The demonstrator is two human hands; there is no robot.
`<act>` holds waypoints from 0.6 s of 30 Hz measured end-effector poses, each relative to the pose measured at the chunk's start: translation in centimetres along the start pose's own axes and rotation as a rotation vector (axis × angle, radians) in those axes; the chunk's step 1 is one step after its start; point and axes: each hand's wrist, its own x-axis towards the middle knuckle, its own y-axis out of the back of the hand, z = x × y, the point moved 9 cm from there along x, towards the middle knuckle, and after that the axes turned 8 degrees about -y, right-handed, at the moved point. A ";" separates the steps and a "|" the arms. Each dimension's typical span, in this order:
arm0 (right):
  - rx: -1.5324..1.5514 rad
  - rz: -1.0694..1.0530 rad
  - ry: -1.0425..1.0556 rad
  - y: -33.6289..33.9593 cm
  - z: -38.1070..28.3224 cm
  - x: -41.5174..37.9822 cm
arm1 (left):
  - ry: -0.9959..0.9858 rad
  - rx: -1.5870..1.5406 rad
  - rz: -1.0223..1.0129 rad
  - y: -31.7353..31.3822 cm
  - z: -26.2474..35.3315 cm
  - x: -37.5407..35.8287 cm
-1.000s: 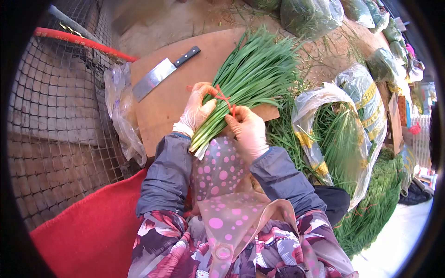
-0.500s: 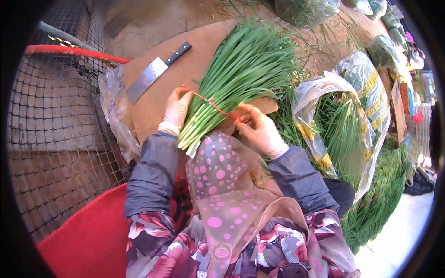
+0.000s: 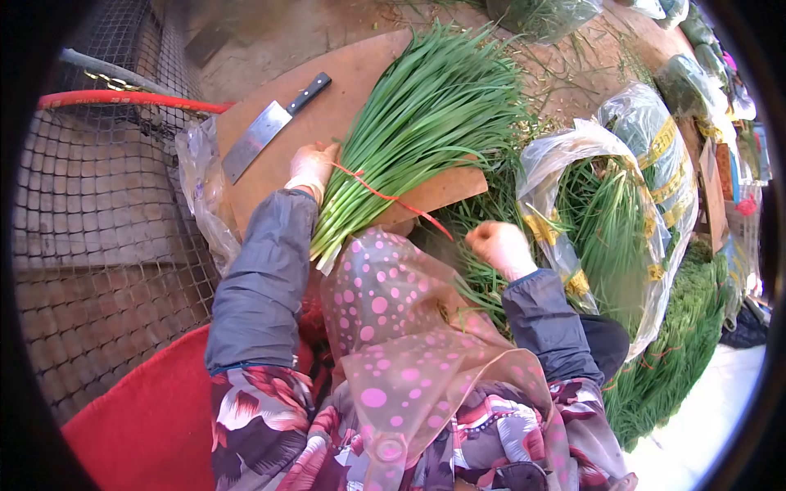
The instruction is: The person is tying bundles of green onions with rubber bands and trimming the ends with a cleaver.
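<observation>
A large bunch of garlic chives lies slantwise on a brown board, pale cut ends toward me. A thin red tie runs across its stems. At the bunch's left edge, my left hand, in a pale glove, is closed where the tie's left end meets the fingertips. To the right, my gloved right hand has its fingers curled, just beyond the loose right end of the tie with a small gap between them. What those fingers hold, if anything, is hidden. A cleaver with a black handle rests left of the bunch.
The brown board is in front of me. Plastic bags of chives stand at right, beside a pile of tied greens. Black netting and a red hose are at left. Loose leaves litter the ground.
My right hand has moved right and down, away from the bunch and the tie. The tie now stretches past the stems with its right end loose. My left hand has shifted slightly left.
</observation>
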 end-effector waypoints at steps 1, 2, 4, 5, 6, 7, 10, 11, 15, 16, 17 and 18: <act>0.357 -0.290 -0.139 -3.4 1.0 0.1 | 0.042 0.040 0.052 0.4 -0.3 -0.1; 0.545 -0.304 -0.131 -4.9 0.8 0.6 | 0.044 0.041 0.061 -0.2 -1.0 0.8; 0.909 -0.327 -0.095 -7.0 -1.4 1.0 | 0.031 -0.083 0.086 -1.7 -3.1 2.6; 1.102 -0.388 -0.038 -7.9 -2.2 2.2 | 0.031 -0.073 0.088 -1.5 -3.2 3.2; 1.300 -0.351 -0.108 -8.9 -1.9 3.7 | 0.046 0.068 0.046 -0.6 -1.5 2.7; 1.502 -0.304 -0.181 -9.6 -1.2 5.1 | 0.056 0.211 0.000 -0.5 -0.4 2.4; 1.616 -0.264 -0.240 -9.8 -0.1 6.0 | -0.042 0.155 -0.016 -1.1 -0.6 3.6; 1.631 -0.207 -0.244 -9.4 0.3 5.6 | -0.082 0.147 -0.011 -1.1 -0.5 3.9; 1.583 -0.203 -0.109 -7.9 -0.2 4.0 | -0.214 -0.290 -0.031 -2.3 -2.8 5.4; 1.599 -0.220 -0.093 -7.7 -0.5 3.8 | -0.220 -0.275 -0.046 -2.6 -3.6 6.0; 1.621 -0.213 -0.097 -7.2 -0.6 3.7 | -0.232 -0.374 -0.083 -3.2 -4.1 6.7; 1.661 -0.232 -0.057 -6.4 -1.2 3.6 | -0.242 -0.475 -0.120 -3.8 -3.9 7.1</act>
